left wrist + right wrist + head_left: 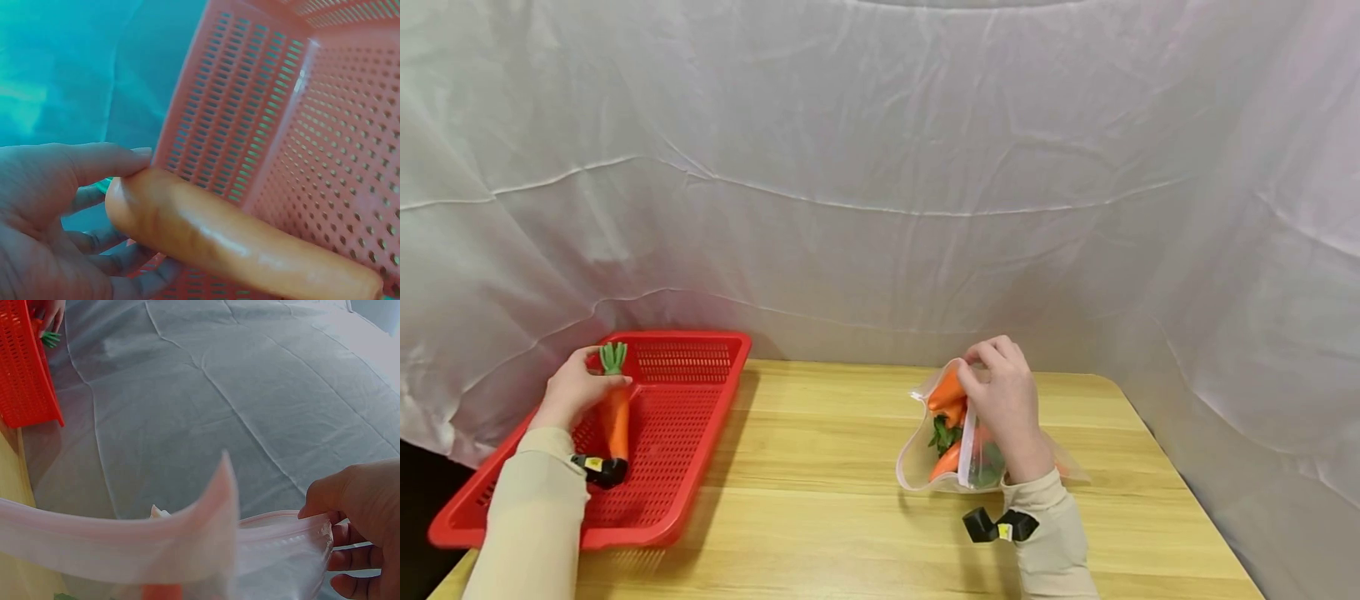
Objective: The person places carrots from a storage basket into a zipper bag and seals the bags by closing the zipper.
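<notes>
Carrot in my left hand hangs over the near-left part of the red basket, leaf tuft up, tip down near the mesh floor. From the head view, the risk I see is a loose hold: the grip closes only round the upper end, just under the green top, so the long body could swing or slide out and strike the basket wall. The left forearm comes in from the lower left, wrist bent inward over the rim. On the right, my right hand pinches the upper edge of the clear zip bag, which stands on the wooden surface and holds more carrots. With only one side lifted, I judge the bag could sag or tip and spill toward the surface. That forearm rises from the bottom edge, fingers curled down over the bag's mouth.

From the left wrist view, thumb and fingers wrap the thick end of the carrot, which slants down to the right across the basket mesh. Its skin looks smooth and glossy, so I'd expect slipping if the grip eases.

From the right wrist view, the right hand clamps the bag's sealing strip between thumb and curled fingers. The near strip bows toward the camera, so the mouth stands open; the thin film could fold shut or slip out of the pinch. The basket shows far left.
</notes>
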Action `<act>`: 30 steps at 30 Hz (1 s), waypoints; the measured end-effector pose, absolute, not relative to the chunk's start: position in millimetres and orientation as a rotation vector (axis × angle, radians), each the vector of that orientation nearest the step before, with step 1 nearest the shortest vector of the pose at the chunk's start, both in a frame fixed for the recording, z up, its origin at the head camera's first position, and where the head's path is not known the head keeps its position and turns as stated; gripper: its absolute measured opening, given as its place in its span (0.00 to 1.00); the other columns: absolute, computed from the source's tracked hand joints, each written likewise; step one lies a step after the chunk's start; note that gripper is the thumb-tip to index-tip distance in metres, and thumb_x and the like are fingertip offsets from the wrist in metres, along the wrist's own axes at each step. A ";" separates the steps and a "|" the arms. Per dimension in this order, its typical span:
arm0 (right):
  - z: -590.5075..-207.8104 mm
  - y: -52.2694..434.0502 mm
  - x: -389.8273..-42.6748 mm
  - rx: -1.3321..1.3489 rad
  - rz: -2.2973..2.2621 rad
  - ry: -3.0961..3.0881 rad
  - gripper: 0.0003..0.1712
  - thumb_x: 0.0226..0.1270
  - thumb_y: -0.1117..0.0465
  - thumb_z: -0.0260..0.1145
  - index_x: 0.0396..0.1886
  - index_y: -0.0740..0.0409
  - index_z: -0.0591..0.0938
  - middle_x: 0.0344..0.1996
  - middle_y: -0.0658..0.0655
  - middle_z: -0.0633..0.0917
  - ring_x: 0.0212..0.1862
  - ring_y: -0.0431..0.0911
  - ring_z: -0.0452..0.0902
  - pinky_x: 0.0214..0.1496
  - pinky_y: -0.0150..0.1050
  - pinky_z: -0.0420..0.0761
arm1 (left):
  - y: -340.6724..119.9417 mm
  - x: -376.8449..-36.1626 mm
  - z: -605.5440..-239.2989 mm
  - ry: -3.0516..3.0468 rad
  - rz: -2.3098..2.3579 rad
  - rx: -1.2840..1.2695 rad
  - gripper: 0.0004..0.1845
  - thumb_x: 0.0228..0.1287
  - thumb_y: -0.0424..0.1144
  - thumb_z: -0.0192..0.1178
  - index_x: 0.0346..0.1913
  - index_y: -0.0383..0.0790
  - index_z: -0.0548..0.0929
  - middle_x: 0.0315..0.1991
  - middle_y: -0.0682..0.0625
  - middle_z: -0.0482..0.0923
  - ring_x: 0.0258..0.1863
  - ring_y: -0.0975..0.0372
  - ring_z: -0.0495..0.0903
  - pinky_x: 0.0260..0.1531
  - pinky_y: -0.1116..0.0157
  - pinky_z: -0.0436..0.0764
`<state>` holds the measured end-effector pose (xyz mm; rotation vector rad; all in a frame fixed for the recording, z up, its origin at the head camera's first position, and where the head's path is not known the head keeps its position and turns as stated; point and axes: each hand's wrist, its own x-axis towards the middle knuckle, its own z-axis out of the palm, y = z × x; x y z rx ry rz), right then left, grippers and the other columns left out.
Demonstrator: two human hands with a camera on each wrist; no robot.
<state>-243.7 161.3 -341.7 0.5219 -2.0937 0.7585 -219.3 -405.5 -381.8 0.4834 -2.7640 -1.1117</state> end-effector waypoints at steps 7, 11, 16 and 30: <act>-341.5 163.6 -243.1 0.522 0.753 -2.101 0.05 0.54 0.67 0.71 0.25 0.60 0.82 0.29 0.58 0.78 0.33 0.53 0.72 0.35 0.44 0.74 | -401.7 -216.0 -375.0 -2.610 -1.319 0.511 0.47 0.66 0.45 0.61 0.75 0.29 0.43 0.61 0.24 0.60 0.33 0.67 0.73 0.26 0.62 0.83; -341.5 164.4 -243.0 0.522 0.749 -2.098 0.05 0.53 0.67 0.71 0.25 0.60 0.82 0.29 0.59 0.78 0.33 0.53 0.72 0.35 0.44 0.74 | -396.5 -213.0 -368.4 -2.496 -1.405 0.543 0.48 0.66 0.46 0.60 0.76 0.32 0.41 0.65 0.24 0.57 0.27 0.79 0.69 0.24 0.63 0.83; -341.5 164.9 -243.1 0.516 0.743 -2.097 0.05 0.53 0.67 0.71 0.24 0.60 0.82 0.29 0.58 0.78 0.33 0.53 0.72 0.35 0.44 0.74 | -387.7 -208.4 -357.4 -2.340 -1.512 0.605 0.47 0.64 0.46 0.63 0.78 0.43 0.45 0.49 0.46 0.67 0.28 0.78 0.70 0.24 0.67 0.82; -340.8 164.6 -242.7 0.531 0.742 -2.079 0.05 0.53 0.67 0.71 0.24 0.60 0.82 0.29 0.59 0.78 0.33 0.53 0.72 0.34 0.44 0.75 | -355.0 -191.0 -330.5 -1.601 -2.040 0.556 0.49 0.55 0.32 0.70 0.74 0.58 0.52 0.42 0.59 0.68 0.25 0.74 0.78 0.14 0.70 0.77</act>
